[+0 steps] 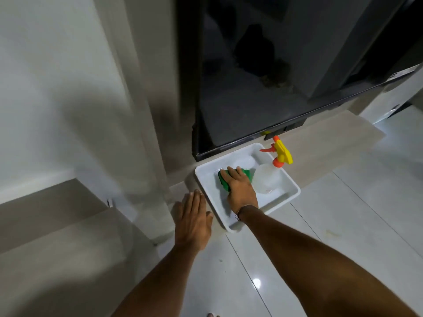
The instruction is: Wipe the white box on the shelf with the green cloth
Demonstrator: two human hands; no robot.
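Observation:
A green cloth (pixel 223 179) lies inside a white rectangular tray (pixel 290 183) on the floor, at the foot of a dark glass cabinet. My right hand (pixel 241 191) rests flat on top of the cloth, fingers curled over it and hiding most of it. My left hand (pixel 192 221) hovers open, fingers straight and together, just left of the tray's near corner and not touching it. A white box on a shelf cannot be made out in this view.
A clear spray bottle (pixel 267 177) with a yellow and orange trigger head (pixel 281 153) lies in the tray to the right of the cloth. A dark glass door (pixel 251 88) rises behind. A white wall and post (pixel 142 110) stand left; glossy floor tiles (pixel 343 213) spread right.

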